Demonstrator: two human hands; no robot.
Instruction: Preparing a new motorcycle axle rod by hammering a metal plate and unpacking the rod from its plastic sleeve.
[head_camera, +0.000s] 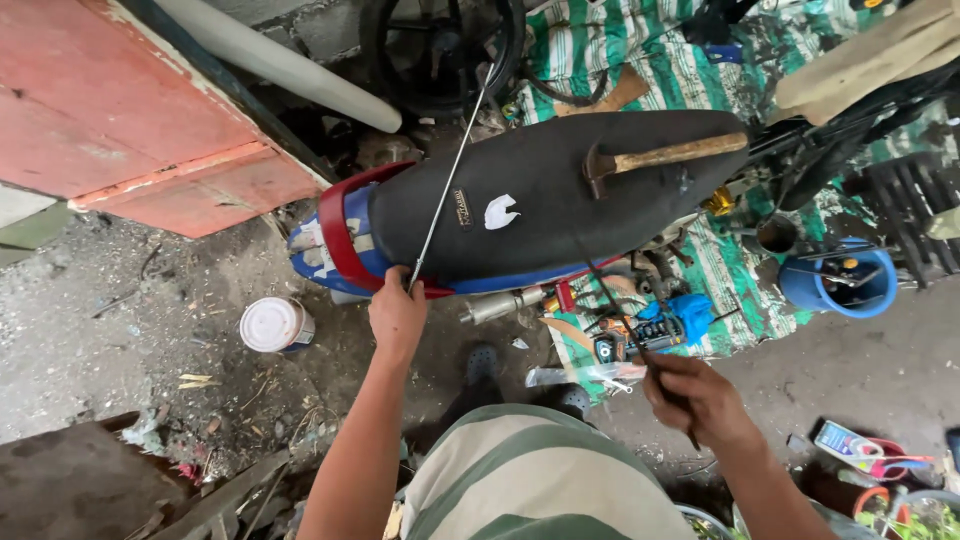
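- We are gripping a thin metal rod (450, 170) in our left hand (397, 315), keeping it slanted over the black motorcycle seat (540, 190).
- Our right hand (695, 395) is closing its fingers on a dark slender rod (610, 290) near the seat's near edge.
- A hammer (660, 158) is lying on the seat, within reach.

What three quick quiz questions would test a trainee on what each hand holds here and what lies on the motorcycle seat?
1. True or false: the left hand grips the lower end of a thin metal rod that slants up across the black seat.
2. What tool lies on the seat? A) hammer B) saw C) pliers
3. Fill in: the right hand holds a thin dark ____.

Key:
1. True.
2. A, the hammer with a wooden handle.
3. Rod; its upper end rises toward the seat.
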